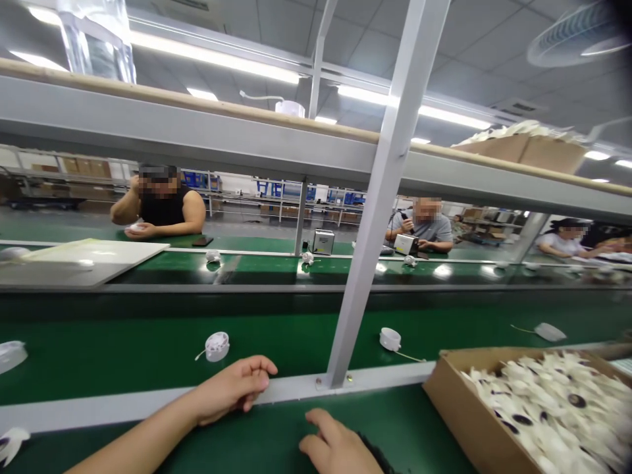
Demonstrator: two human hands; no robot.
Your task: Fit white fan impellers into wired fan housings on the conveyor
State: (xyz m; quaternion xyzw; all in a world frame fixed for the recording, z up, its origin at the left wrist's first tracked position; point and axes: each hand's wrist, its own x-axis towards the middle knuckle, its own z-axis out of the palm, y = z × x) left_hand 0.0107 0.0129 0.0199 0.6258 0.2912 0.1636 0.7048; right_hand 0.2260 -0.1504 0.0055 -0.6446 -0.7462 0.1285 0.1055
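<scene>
My left hand (234, 390) rests over the metal rail at the near edge of the green conveyor belt, fingers loosely bent and apart, holding nothing. Just beyond it on the belt lies a round white fan housing (217, 346) with a short cable. My right hand (340, 444) is low in the middle, above the green worktop, thumb and forefinger spread with nothing between them; its lower part is cut off by the frame. A second white round housing (390, 339) with a trailing cable sits on the belt past the upright post.
An open cardboard box (474, 411) full of white fan blades stands at the right. A slanted metal post (363, 263) rises from the rail (395, 376). One loose white blade part (12, 444) lies at lower left. Across the line, several people sit at another green bench.
</scene>
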